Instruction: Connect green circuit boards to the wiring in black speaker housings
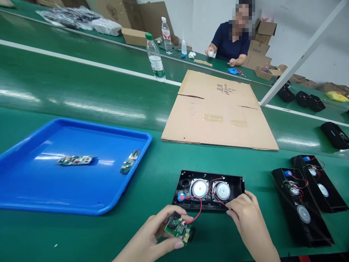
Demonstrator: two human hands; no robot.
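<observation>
My left hand (163, 231) holds a small green circuit board (178, 227) by its edges, between thumb and fingers. A red wire (200, 209) loops from this board to a blue cylindrical part in the black speaker housing (209, 209). The housing lies open side up on the green table, with two round silver speakers (200, 188) inside. At its lower right corner, my right hand (249, 214) is closed, thumb and index finger pinching a thin red speaker wire (215, 195). That wire's other end, with a small white connector (223, 178), rests at the housing's upper edge.
A blue tray (81, 210) with two circuit boards (75, 160) stands left. Two wired speaker housings (302, 207) lie right. Beyond are flattened cardboard (218, 105) and a green-capped bottle (156, 60). Across the bench, a person (230, 43) sits with both hands above the tabletop.
</observation>
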